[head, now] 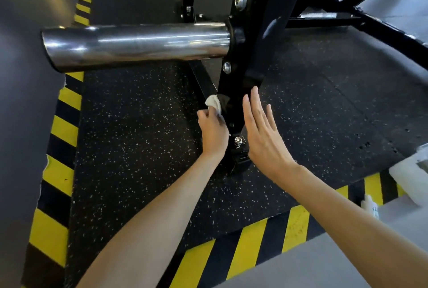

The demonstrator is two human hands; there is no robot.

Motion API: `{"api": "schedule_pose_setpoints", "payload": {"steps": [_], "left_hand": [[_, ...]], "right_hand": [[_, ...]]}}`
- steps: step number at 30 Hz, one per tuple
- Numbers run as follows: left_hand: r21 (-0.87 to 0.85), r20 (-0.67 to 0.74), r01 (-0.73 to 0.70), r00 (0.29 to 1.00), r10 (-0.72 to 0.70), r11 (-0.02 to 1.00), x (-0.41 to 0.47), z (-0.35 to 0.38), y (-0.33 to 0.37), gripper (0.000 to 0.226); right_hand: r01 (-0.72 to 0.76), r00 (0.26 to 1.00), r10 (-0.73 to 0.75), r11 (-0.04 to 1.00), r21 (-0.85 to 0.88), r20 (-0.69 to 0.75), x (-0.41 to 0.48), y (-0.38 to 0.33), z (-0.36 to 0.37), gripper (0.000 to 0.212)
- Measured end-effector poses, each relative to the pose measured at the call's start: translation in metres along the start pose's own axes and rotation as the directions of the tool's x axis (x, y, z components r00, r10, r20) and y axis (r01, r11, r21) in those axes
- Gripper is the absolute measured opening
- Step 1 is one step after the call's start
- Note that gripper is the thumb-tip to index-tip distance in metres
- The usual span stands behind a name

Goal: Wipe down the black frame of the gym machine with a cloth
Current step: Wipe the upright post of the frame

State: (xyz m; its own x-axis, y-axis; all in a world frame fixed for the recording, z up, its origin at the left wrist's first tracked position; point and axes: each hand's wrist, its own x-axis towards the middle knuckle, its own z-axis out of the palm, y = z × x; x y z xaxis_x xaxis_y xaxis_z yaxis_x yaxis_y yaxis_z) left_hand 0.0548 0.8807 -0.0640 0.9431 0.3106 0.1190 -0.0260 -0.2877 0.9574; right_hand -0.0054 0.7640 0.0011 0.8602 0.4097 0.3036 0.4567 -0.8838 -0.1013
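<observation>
Forearms (162, 218) came up from bottom edge | left hand (214, 136) pinched cloth (214, 104) against black frame (240, 83), low on its post | right hand (264, 134) flat, fingers straight, just right of post, contact unclear | post's long axis ran up and away from bolted foot (238, 146); left hand nearer the unwiped run.

Floor: black rubber mat (129, 148), white speckle, tile seams visible. Yellow/black hazard stripe (62, 130) borders it on the left and near sides. Smooth grey floor (347, 264) outside the stripe. White plastic container (410, 178) and small white bottle (369, 205) at the right edge, by the stripe. Lighting soft, even.
</observation>
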Motion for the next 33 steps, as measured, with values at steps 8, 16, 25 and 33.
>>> {"api": "schedule_pose_setpoints", "payload": {"steps": [8,16,25,33], "left_hand": [[0.168,-0.092,-0.633,0.754,0.651,0.756,-0.035,0.001,0.035,0.037],[0.489,0.609,-0.831,0.106,0.786,-0.266,0.028,-0.053,0.042,0.038],[0.484,0.812,-0.657,0.092,0.576,-0.577,0.032,-0.09,0.059,0.05],[0.015,0.998,-0.532,-0.04,0.043,-0.846,0.03,-0.082,0.082,0.072]], "right_hand": [[-0.161,0.88,0.36,0.84,0.518,-0.31,0.008,-0.008,-0.021,0.075],[-0.433,0.818,0.564,0.478,0.764,0.11,0.026,0.008,-0.036,0.074],[-0.493,0.814,0.537,0.434,0.754,0.223,0.027,0.0,-0.043,0.073],[-0.49,0.802,0.546,0.372,0.789,0.241,0.045,0.002,-0.042,0.069]]}}
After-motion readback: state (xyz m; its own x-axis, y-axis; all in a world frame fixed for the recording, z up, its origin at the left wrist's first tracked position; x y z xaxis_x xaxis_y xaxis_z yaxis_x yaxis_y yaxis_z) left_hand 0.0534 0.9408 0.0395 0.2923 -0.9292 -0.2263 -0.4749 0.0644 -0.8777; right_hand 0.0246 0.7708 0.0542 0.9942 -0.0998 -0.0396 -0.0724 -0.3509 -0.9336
